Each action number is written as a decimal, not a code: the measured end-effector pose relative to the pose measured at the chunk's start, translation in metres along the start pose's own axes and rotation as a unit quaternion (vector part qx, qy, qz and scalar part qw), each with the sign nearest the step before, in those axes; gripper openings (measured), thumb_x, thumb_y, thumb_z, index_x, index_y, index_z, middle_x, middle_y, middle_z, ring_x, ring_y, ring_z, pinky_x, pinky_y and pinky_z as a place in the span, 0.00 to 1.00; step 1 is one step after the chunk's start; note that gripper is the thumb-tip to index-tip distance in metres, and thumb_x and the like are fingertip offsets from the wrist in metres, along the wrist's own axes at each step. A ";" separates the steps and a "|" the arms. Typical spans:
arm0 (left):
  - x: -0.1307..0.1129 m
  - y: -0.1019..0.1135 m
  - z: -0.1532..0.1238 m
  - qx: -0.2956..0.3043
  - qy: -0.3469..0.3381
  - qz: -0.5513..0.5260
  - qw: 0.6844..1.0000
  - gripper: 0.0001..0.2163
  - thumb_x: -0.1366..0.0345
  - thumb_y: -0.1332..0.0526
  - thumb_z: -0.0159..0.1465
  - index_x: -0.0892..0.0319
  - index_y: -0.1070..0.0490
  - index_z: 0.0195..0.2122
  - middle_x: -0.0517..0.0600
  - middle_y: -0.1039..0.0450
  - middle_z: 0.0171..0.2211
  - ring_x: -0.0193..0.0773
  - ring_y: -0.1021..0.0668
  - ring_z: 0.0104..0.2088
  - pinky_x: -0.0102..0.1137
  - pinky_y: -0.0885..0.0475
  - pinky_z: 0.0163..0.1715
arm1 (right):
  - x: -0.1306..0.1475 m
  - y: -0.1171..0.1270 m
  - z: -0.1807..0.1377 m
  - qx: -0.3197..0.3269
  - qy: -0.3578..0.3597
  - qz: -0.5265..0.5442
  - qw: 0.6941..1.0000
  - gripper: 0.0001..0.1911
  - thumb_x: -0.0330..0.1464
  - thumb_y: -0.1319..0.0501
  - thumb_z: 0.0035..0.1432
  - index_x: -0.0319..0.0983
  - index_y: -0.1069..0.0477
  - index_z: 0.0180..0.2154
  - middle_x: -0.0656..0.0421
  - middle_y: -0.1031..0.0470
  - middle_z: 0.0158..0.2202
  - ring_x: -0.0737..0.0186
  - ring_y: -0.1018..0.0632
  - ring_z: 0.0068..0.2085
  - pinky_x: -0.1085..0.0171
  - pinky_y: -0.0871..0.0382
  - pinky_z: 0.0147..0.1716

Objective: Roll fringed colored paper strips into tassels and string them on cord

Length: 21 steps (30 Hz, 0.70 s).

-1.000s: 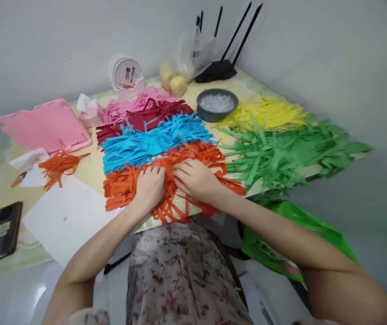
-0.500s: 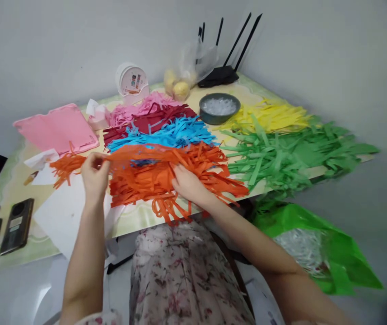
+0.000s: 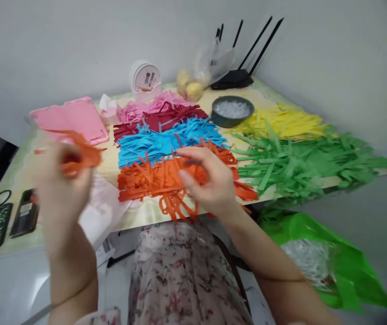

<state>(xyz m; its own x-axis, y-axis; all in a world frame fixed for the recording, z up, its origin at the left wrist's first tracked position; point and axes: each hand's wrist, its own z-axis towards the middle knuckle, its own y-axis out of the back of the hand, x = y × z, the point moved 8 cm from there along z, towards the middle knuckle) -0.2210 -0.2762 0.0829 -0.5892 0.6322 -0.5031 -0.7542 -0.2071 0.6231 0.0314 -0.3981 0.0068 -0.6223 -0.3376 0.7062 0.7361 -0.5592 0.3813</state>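
My left hand [image 3: 62, 189], blurred by motion, is closed on a bunch of orange fringe [image 3: 86, 151] and holds it up over the left side of the table. My right hand [image 3: 210, 180] hovers with thumb and fingers apart over the pile of orange fringe [image 3: 135, 183], and nothing shows between them. Loose orange strips from this pile hang over the table's front edge. Just behind it lies a pile of blue fringe [image 3: 166, 137]. Dark red fringe [image 3: 164, 119] and pink fringe [image 3: 152, 107] lie farther back.
Green fringe [image 3: 301, 160] and yellow fringe [image 3: 284, 122] cover the right side. A dark bowl [image 3: 232, 121] of clear bits stands behind, near a black router [image 3: 232, 79]. Two phones [image 3: 24, 216] and a pink case [image 3: 69, 119] lie left. A green bag [image 3: 342, 253] hangs low right.
My left hand has moved left and nearer, carrying the orange fringe off the pile. My right hand has lifted, moved right and opened. The view has shifted slightly left.
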 end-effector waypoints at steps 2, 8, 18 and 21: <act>-0.034 -0.041 -0.013 0.070 -0.074 0.062 0.993 0.05 0.66 0.41 0.57 0.53 0.38 0.31 0.47 0.31 0.30 0.42 0.28 0.33 0.39 0.30 0.36 | 0.042 -0.023 0.000 0.038 0.112 -0.065 0.991 0.24 0.37 0.39 0.66 0.42 0.33 0.61 0.48 0.29 0.63 0.46 0.31 0.66 0.42 0.34 0.66; -0.054 -0.093 -0.042 0.172 -0.099 0.099 0.975 0.05 0.71 0.43 0.59 0.54 0.39 0.33 0.51 0.28 0.32 0.45 0.24 0.37 0.38 0.29 0.37 | 0.026 -0.066 0.008 0.107 0.141 -0.157 0.972 0.23 0.25 0.46 0.61 0.36 0.30 0.57 0.47 0.27 0.61 0.46 0.33 0.66 0.42 0.42 0.68; -0.022 -0.102 -0.017 0.176 -0.039 -0.138 0.974 0.02 0.65 0.41 0.65 0.55 0.31 0.35 0.50 0.20 0.37 0.40 0.19 0.40 0.33 0.23 0.41 | 0.022 -0.013 0.045 0.168 0.085 -0.091 0.978 0.03 0.29 0.42 0.62 0.39 0.31 0.35 0.60 0.24 0.33 0.63 0.25 0.34 0.66 0.33 0.36; -0.017 -0.102 -0.008 0.184 -0.011 -0.184 0.966 0.06 0.63 0.38 0.62 0.56 0.31 0.29 0.47 0.25 0.27 0.36 0.23 0.28 0.29 0.27 0.29 | 0.024 0.004 0.058 0.171 0.070 -0.064 0.981 0.07 0.34 0.40 0.62 0.40 0.34 0.32 0.62 0.29 0.29 0.66 0.29 0.30 0.67 0.37 0.31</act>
<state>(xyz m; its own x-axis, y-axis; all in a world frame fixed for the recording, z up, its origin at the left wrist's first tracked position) -0.1364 -0.2718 0.0231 -0.2923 0.6289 -0.7205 -0.7553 0.3103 0.5773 0.0349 -0.3648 0.0603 -0.7281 -0.3958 0.5597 0.6811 -0.3255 0.6558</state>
